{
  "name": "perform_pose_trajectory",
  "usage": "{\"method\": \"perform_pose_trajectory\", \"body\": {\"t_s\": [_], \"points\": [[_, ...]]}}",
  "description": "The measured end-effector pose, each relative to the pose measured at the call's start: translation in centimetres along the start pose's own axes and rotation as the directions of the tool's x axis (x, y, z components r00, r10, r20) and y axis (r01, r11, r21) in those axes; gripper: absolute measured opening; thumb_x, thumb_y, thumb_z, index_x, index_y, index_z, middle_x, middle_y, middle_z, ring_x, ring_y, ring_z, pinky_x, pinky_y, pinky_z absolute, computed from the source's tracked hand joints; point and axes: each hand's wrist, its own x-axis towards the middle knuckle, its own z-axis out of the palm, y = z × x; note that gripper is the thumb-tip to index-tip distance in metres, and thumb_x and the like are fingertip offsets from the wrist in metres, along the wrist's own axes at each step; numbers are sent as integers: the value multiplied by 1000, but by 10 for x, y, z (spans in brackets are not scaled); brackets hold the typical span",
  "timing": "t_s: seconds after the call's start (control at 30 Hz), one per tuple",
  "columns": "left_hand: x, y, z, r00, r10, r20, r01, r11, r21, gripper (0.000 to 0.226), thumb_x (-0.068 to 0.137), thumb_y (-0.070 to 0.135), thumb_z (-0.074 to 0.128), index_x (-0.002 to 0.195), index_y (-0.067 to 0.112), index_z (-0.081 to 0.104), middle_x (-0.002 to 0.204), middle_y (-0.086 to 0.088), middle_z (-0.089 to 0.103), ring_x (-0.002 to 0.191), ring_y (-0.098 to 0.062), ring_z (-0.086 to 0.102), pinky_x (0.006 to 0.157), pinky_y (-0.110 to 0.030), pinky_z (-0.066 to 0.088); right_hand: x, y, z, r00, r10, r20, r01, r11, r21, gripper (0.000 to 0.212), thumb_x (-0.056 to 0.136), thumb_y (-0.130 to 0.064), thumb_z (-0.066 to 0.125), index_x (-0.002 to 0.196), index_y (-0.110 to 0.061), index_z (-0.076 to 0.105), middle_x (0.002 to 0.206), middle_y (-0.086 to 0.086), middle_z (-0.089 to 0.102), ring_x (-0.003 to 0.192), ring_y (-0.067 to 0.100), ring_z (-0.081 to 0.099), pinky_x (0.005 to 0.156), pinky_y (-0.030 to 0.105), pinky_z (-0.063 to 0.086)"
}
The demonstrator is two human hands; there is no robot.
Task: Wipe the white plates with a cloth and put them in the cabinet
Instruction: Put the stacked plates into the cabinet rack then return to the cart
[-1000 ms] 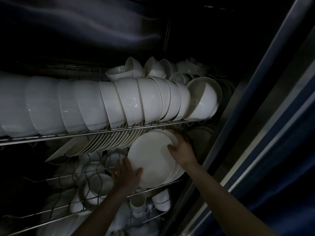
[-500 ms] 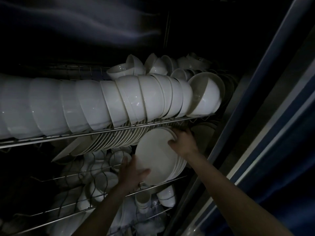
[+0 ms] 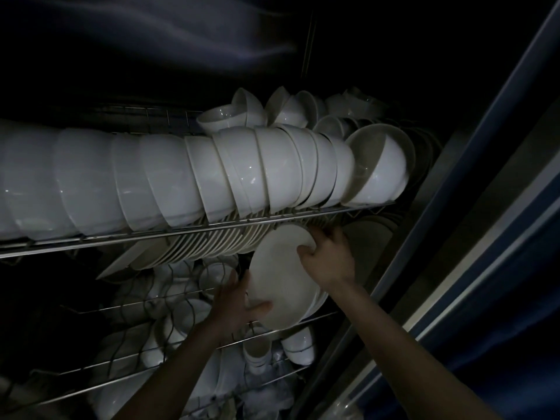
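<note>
A small stack of white plates point(image 3: 283, 280) stands on edge, tilted, on the middle wire rack point(image 3: 315, 317) of the dark cabinet. My left hand point(image 3: 239, 304) grips the stack's lower left rim, thumb across the front face. My right hand point(image 3: 328, 256) holds the upper right rim, fingers curled over the edge just under the upper rack's rail point(image 3: 212, 230). To the left of the stack a row of white plates point(image 3: 194, 248) leans on edge under that rail. No cloth is visible.
A long row of white bowls point(image 3: 169, 180) lies on the upper rack, more bowls point(image 3: 291, 109) behind. Small cups and bowls point(image 3: 298, 344) fill the lower racks. The cabinet's right frame point(image 3: 430, 237) runs diagonally beside my right forearm.
The plate stack has moved deeper into the middle rack and turned more edge-on. Both hands have followed it inward, still holding its rims.
</note>
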Motion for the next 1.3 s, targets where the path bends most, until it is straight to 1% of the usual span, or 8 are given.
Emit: {"method": "perform_pose_trajectory", "body": {"t_s": [0.13,0.37,0.63,0.8,1.0,1.07,1.17,1.3], "points": [[5,-17,-4,1000,-14,-3,14,995,99,113,76,82,48,156,23,-4,165,-7,-1,151,-26,-6,120,-46,5,-8,6,8,999,23,48,-27,996,79,75,84,-33,67,152,-31,35,150,18,28,137,38,29,111,40,31],[5,-28,-8,1000,21,1,-21,970,242,114,75,87,34,155,19,-9,164,-2,-15,147,-26,-24,120,-47,-7,-9,10,8,994,-43,99,36,997,71,78,89,-39,64,156,-29,25,157,11,23,144,34,24,115,41,29],[-4,-33,-8,1000,-27,-15,30,969,245,102,82,82,36,156,26,-8,163,-1,-17,147,-24,-24,118,-46,-9,-19,12,7,989,-137,58,140,988,-62,78,89,-43,63,155,-25,25,161,10,19,148,30,17,118,41,22],[-25,-32,-14,999,-19,-35,26,976,217,88,88,74,37,156,32,-2,164,2,-12,149,-23,-18,118,-51,-6,-31,8,1,974,-226,31,228,959,-170,76,87,-42,65,153,-18,34,159,12,28,149,32,19,119,44,21],[-66,-22,-45,992,67,-107,-36,962,271,70,95,60,43,154,30,21,164,4,11,151,-19,-2,120,-46,5,-66,-3,-4,951,-299,77,309,927,-211,66,93,-40,61,150,-16,40,161,13,27,150,32,21,120,47,16],[-82,-18,-54,980,139,-143,-95,956,277,64,96,52,49,151,26,31,160,0,28,149,-21,16,119,-41,16,-83,-7,-5,944,-320,78,330,919,-218,62,93,-37,62,148,-13,44,158,16,34,147,35,29,119,50,21],[-109,-12,-64,947,270,-171,-215,934,285,54,95,41,57,143,18,47,143,-4,52,131,-25,47,106,-36,38,-115,-7,-8,934,-356,31,355,912,-207,54,90,-27,70,138,-8,56,145,18,51,134,38,48,111,56,38],[-145,6,-72,886,437,-156,-365,864,347,45,92,35,64,132,15,58,125,-7,65,109,-28,63,84,-37,52,-164,-1,-21,956,-286,58,292,940,-176,50,92,-24,66,138,-7,56,137,16,59,122,36,58,97,50,50]]}}
